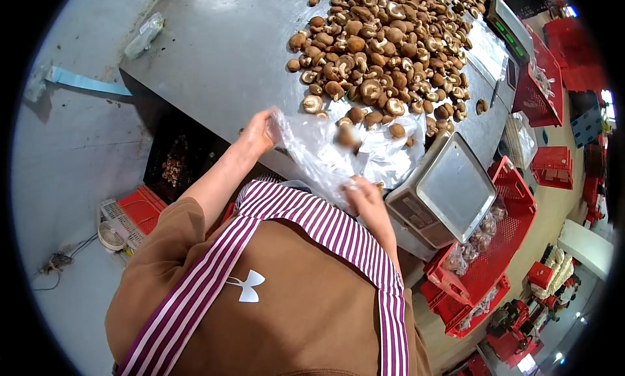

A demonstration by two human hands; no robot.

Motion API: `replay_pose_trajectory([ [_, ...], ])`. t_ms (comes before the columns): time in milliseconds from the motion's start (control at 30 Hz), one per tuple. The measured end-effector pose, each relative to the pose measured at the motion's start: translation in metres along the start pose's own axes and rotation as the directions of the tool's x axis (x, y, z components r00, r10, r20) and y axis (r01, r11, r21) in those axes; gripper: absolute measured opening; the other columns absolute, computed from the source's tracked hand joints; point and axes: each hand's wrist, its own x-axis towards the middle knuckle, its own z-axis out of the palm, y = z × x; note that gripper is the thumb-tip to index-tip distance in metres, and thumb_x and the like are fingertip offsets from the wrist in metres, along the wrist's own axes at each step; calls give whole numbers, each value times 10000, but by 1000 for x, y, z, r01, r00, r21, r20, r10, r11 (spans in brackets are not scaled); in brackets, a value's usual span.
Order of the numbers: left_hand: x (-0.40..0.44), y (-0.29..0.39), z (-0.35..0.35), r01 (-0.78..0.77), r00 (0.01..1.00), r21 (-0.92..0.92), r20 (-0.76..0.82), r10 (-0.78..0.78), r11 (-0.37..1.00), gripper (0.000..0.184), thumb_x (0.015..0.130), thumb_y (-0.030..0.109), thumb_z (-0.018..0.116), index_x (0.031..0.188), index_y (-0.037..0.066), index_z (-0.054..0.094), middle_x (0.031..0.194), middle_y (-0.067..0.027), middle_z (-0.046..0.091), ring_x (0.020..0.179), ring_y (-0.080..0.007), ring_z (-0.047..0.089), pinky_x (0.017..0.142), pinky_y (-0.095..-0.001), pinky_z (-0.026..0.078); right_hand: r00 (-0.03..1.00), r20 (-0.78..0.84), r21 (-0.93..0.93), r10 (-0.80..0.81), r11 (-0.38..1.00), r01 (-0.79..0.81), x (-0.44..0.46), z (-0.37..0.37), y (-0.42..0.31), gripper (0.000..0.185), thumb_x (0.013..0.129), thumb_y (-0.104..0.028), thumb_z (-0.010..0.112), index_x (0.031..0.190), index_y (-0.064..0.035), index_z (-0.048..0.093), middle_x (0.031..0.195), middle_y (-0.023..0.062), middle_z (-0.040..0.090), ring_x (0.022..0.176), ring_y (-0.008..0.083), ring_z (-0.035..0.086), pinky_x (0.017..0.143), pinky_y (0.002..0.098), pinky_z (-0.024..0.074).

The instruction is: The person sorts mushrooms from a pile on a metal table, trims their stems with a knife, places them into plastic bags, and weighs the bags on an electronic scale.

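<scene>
My left hand [262, 130] is closed on one edge of a clear plastic bag [307, 147] at the front edge of the metal table. Lower down, my right hand [366, 199] grips the bag's other side, its fingers partly hidden by the plastic. A mushroom [347, 138], smeared by motion, shows at the bag; whether it is inside, I cannot tell. More bags, thin and white [394, 156], lie crumpled just beyond, with a few mushrooms on them. Behind these spreads a large heap of brown shiitake mushrooms [390, 44].
A weighing scale [458, 184] stands to the right of my right hand. Red crates [514, 226] with bagged mushrooms sit beyond it. Another scale [509, 29] with a green display is at the far right. A wall [84, 135] borders the table's left.
</scene>
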Motion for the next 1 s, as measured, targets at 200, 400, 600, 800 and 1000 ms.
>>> replay_pose_trajectory([
  [200,-37,-26,-17,0,989,548,122,-80,836,198,969,277,516,884,116,595,761,-43,596,631,-153,559,573,-303,467,968,-240,964,-66,103,246,25,-20,14,314,1038,-325,394,1066,-77,584,877,49,650,748,170,620,670,318,518],
  [400,-37,-23,-40,194,966,174,135,-219,965,239,942,306,535,852,95,604,790,-58,631,639,-179,579,576,-315,488,986,-108,964,127,256,72,78,-22,77,355,1015,-340,458,1168,-59,613,937,32,650,735,141,597,614,313,507],
  [600,-50,-7,-51,44,999,390,-36,-33,920,269,958,327,532,919,84,640,830,-50,653,685,-168,622,590,-310,517,680,-658,-114,-324,935,335,115,-24,32,256,917,-190,615,991,55,629,865,120,667,746,161,593,688,337,479],
  [800,-56,-30,-53,-26,997,500,82,-17,866,297,982,313,512,1039,51,641,950,-62,674,783,-150,646,646,-294,529,626,-513,-779,-587,625,-54,209,-23,-26,318,864,-362,641,896,-46,668,780,177,687,777,354,666,702,460,490],
  [1000,-52,-50,-87,-49,997,505,81,9,862,335,985,335,507,1053,38,646,931,-54,677,750,-126,622,610,-262,506,641,-534,-801,-552,573,-173,248,-14,-19,262,847,-325,654,872,-66,687,751,161,693,731,314,684,712,412,486],
])
